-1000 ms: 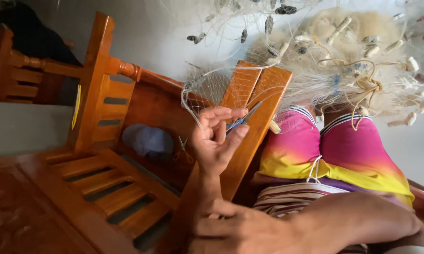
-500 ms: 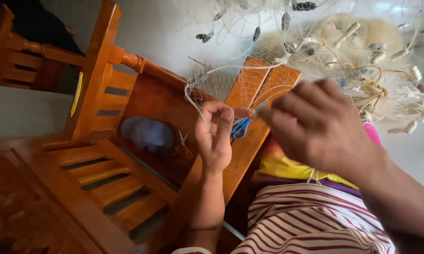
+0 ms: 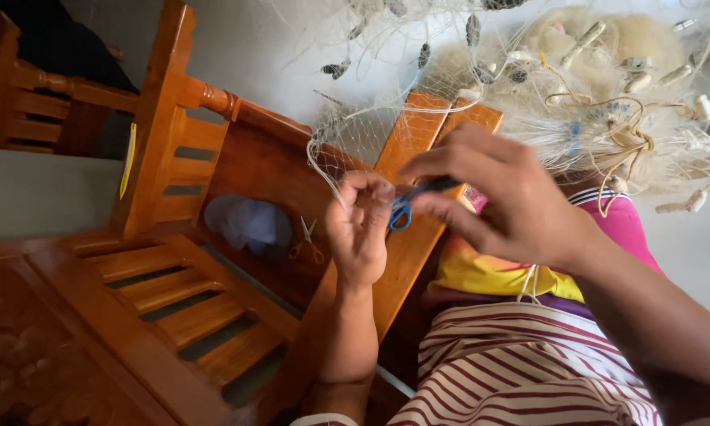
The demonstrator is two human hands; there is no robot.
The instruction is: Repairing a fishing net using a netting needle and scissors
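Netting needle: a slim blue tool (image 3: 408,203) at the middle of the view, held between both hands over the slanted arm of a wooden chair (image 3: 406,237).
Left hand (image 3: 360,229): raised with the palm toward the camera, fingers (image 3: 370,189) curled in, pinching fine mesh beside the blue tool's lower loop.
Right hand (image 3: 501,197): reaching in from the right, back of the hand toward the camera, fingers clenched around the upper end of the blue tool.
Fishing net (image 3: 347,146): pale, thin mesh draped over the top of the chair arm, running up and right into a large heap (image 3: 607,95) with small floats and dark weights on the light floor.
Scissors (image 3: 307,238): small, with orange handles, lying on the chair seat just beside a bluish cloth (image 3: 248,223), well apart from the hands.
Clothing: a striped maroon and white shirt (image 3: 528,371) at the bottom, bright pink and yellow shorts (image 3: 520,272) above it.
Second chair (image 3: 39,110): in the upper left corner, farther off.
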